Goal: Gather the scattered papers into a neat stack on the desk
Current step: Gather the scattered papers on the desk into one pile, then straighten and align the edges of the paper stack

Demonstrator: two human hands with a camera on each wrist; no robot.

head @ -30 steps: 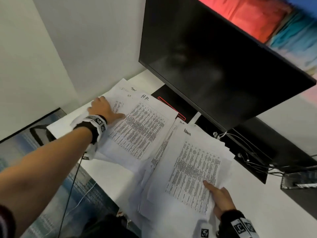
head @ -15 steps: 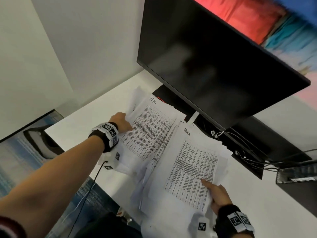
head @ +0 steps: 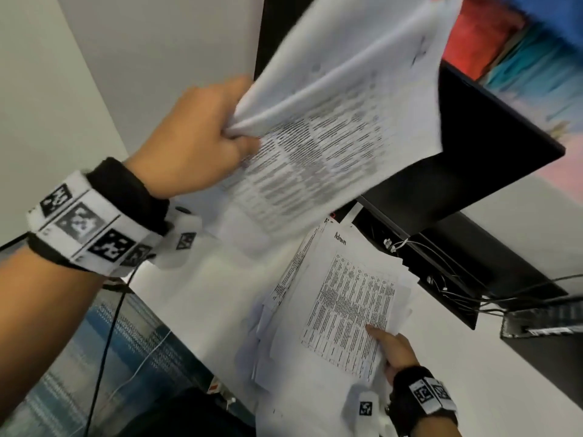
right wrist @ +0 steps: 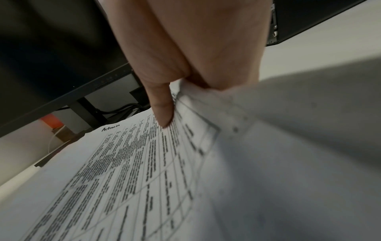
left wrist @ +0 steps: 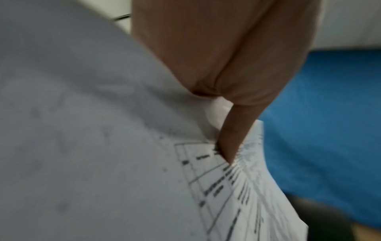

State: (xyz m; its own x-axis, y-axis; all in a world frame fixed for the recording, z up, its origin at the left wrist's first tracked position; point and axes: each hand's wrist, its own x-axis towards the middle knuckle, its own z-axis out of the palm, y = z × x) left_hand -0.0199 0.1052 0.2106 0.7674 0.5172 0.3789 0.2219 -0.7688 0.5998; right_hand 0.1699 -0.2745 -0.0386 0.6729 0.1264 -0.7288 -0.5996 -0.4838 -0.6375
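My left hand [head: 202, 143] grips a bunch of printed sheets [head: 331, 121] by their left edge and holds them in the air above the desk, in front of the monitor. In the left wrist view its thumb [left wrist: 233, 138] pinches those sheets [left wrist: 103, 146]. A loose pile of papers [head: 340, 304], headed "Admin", lies on the white desk [head: 202, 298]. My right hand [head: 394, 348] holds that pile at its near right corner, thumb on top. The right wrist view shows the thumb [right wrist: 163, 106] pressing on the printed table of the pile [right wrist: 123, 171].
A black monitor [head: 473, 159] stands behind the papers, its stand and several cables [head: 441, 272] at its right base. A dark box [head: 542, 326] sits at the right. The desk's left edge [head: 151, 313] drops to a blue patterned floor [head: 63, 357].
My left hand has closed on the left bunch of sheets and lifted it off the desk, up towards the camera. My right hand stays on the "Admin" pile.
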